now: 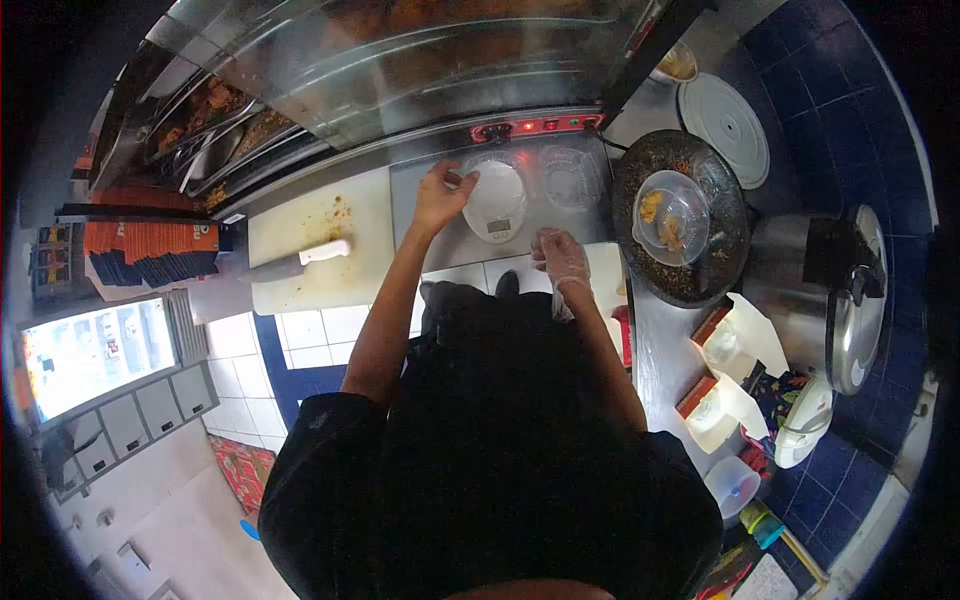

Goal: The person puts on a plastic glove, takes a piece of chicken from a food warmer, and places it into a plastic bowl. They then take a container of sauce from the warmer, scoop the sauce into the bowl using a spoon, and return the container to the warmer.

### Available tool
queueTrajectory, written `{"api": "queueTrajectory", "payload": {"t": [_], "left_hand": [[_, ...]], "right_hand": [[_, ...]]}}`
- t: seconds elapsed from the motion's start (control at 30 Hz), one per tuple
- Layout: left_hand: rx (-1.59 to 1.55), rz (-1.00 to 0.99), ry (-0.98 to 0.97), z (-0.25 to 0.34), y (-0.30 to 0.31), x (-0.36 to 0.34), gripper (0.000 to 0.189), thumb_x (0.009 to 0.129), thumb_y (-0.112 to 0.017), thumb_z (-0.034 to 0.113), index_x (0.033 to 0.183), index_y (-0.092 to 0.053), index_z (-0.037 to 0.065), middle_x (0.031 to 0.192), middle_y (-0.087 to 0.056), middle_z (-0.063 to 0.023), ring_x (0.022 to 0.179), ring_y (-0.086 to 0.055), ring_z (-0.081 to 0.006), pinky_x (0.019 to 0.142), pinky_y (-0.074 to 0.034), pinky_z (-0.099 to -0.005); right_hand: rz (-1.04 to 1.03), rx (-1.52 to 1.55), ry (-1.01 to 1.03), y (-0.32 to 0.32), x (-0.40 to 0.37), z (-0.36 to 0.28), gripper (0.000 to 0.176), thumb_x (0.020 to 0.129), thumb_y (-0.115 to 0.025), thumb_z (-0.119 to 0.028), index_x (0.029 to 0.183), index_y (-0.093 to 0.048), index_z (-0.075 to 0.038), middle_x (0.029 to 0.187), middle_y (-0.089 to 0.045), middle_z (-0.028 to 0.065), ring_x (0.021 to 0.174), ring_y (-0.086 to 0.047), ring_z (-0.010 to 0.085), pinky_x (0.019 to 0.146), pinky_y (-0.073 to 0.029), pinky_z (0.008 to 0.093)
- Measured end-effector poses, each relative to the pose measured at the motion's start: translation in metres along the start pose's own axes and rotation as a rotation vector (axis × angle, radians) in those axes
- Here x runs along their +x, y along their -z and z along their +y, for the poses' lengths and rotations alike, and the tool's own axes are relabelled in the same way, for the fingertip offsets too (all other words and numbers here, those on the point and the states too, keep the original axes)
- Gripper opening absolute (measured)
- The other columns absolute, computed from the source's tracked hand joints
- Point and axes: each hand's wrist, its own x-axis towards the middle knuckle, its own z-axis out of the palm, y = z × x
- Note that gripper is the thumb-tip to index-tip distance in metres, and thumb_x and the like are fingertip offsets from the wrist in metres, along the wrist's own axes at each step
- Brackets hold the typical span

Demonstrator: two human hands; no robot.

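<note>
A white kitchen scale [492,218] with a small display lies on the steel counter. On it a clear plastic container [492,170] shows faintly, and its left rim is between the thumb and fingers of my left hand [443,197], which is bare. To the right of the scale stands another clear plastic container [570,182]. My right hand [563,262], in a clear plastic glove, hovers by the counter's front edge below the scale. Its fingers are curled together; whether they hold anything is hidden.
Left lies a cutting board [320,215] with crumbs and a knife [325,251]. A glass warming cabinet [400,65] runs behind. Right stands a dark pan [680,285] holding a clear bowl [671,218] with food bits, near a large pot [800,290] and open boxes [735,345].
</note>
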Motion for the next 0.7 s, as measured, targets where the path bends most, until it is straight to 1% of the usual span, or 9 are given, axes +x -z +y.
{"api": "queueTrajectory", "payload": {"t": [0.1,0.2,0.3,0.4,0.5,0.6,0.7], "left_hand": [[0.037,-0.023,-0.004,-0.002,-0.001,-0.002,0.046,0.079,-0.073,0.032,0.110,-0.064,0.000,0.086,-0.071,-0.0155,0.078,-0.069,-0.0269,0.072,-0.054,-0.0377],[0.024,0.015,0.038,-0.006,-0.001,0.000,0.040,0.079,-0.071,0.028,0.109,-0.065,0.002,0.087,-0.071,-0.0156,0.077,-0.069,-0.0283,0.073,-0.054,-0.0383],[0.098,0.084,-0.023,-0.008,0.003,-0.001,0.037,0.079,-0.069,0.025,0.108,-0.065,0.002,0.084,-0.071,-0.0151,0.077,-0.069,-0.0273,0.072,-0.053,-0.0380],[0.104,0.128,-0.105,-0.006,0.006,-0.002,0.033,0.084,-0.069,0.021,0.107,-0.063,-0.002,0.078,-0.068,-0.0116,0.064,-0.064,-0.0160,0.060,-0.050,-0.0319],[0.072,0.114,-0.104,-0.006,0.005,-0.002,0.033,0.085,-0.069,0.023,0.107,-0.063,-0.001,0.077,-0.068,-0.0113,0.062,-0.063,-0.0157,0.058,-0.050,-0.0315],[0.008,0.092,0.048,-0.002,0.004,-0.004,0.034,0.083,-0.067,0.029,0.104,-0.066,0.002,0.084,-0.070,-0.0165,0.077,-0.069,-0.0277,0.073,-0.053,-0.0381],[-0.030,0.114,0.021,-0.018,0.003,-0.001,0.031,0.087,-0.062,0.028,0.104,-0.066,0.001,0.085,-0.070,-0.0181,0.079,-0.069,-0.0297,0.073,-0.053,-0.0384]], "right_hand": [[-0.020,0.052,0.025,-0.004,-0.004,-0.002,0.027,0.095,-0.059,-0.023,0.115,-0.061,-0.005,0.082,-0.065,0.0048,0.070,-0.063,0.0127,0.062,-0.054,0.0289],[-0.047,0.019,0.050,-0.002,0.002,0.005,0.022,0.097,-0.056,-0.021,0.114,-0.059,-0.006,0.089,-0.066,0.0066,0.072,-0.064,0.0147,0.061,-0.055,0.0282],[-0.055,-0.077,0.255,0.001,0.007,0.017,0.019,0.096,-0.058,-0.019,0.112,-0.060,-0.008,0.087,-0.066,0.0063,0.070,-0.063,0.0138,0.061,-0.054,0.0297],[0.078,-0.541,0.420,0.001,0.004,0.011,0.020,0.094,-0.059,-0.018,0.111,-0.060,-0.009,0.086,-0.066,0.0099,0.071,-0.064,0.0196,0.065,-0.053,0.0335],[0.125,-0.650,0.720,-0.004,-0.011,-0.002,0.026,0.091,-0.060,-0.018,0.115,-0.060,-0.009,0.089,-0.066,0.0149,0.077,-0.065,0.0277,0.070,-0.052,0.0381],[0.081,-0.726,0.728,-0.008,-0.026,-0.017,0.027,0.085,-0.060,-0.016,0.110,-0.060,-0.007,0.095,-0.065,0.0184,0.083,-0.064,0.0385,0.075,-0.052,0.0475],[-0.067,-1.016,0.746,-0.010,-0.045,-0.046,0.039,0.083,-0.059,-0.016,0.121,-0.057,-0.007,0.093,-0.064,0.0168,0.081,-0.064,0.0355,0.071,-0.053,0.0454]]}}
